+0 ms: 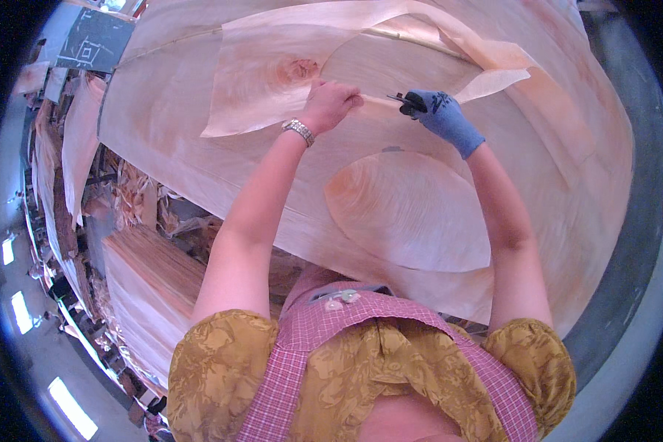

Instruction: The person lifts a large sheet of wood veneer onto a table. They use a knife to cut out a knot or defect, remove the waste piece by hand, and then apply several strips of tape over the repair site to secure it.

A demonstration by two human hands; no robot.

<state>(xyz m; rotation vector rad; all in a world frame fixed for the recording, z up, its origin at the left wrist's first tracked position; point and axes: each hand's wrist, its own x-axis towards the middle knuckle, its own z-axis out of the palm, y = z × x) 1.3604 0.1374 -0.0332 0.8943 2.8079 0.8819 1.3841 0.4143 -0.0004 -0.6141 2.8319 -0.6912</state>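
My left hand [329, 107], bare and with a metal watch at the wrist, is closed at the edge of a thin sheet of wood veneer [254, 88]. This sheet has a reddish knot near my fingers. My right hand [440, 118] wears a blue glove with dark palm coating and is closed around a small dark tool [399, 98] with a thin tip; its exact kind is unclear. A pale strip of veneer runs between my hands, and a curled veneer flap [493, 85] rises beyond the right one. Nearer me lies a leaf-shaped veneer piece [412, 210].
Wide veneer sheets [272, 173] cover the broad work surface. A long folded veneer band [560, 118] curves along the far right. At the left are a stack of veneer [158, 269], crumpled scraps [136, 195] and a dark board [96, 40] with pale markings.
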